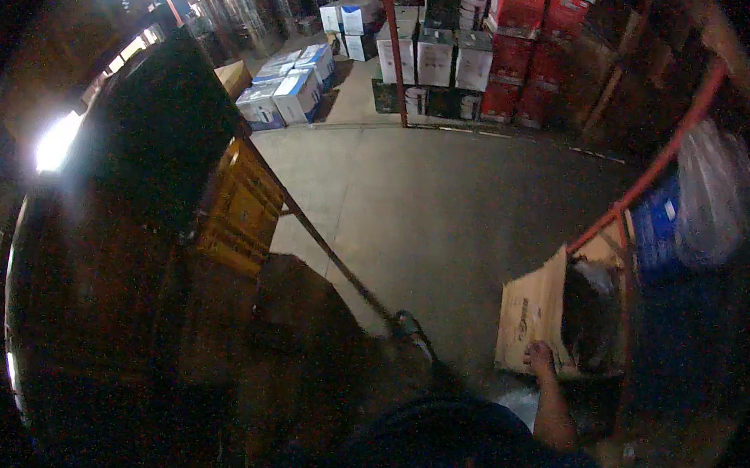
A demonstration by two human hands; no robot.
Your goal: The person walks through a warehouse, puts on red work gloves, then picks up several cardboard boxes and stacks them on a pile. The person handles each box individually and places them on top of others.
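Note:
My right hand reaches out at the lower right, its fingers curled at the lower part of a brown cardboard flap. The flap belongs to an open cardboard box, whose dark inside holds something that I cannot make out, with clear plastic at the top. My left hand does not show. In front of my body stands a long dark handle bar with a loop-shaped grip, slanting up toward the left.
Dark stacked goods and a yellow crate fill the left. White-and-blue cartons and red cartons stand at the far side of the concrete floor. A red rack post and a clear plastic bag are at right.

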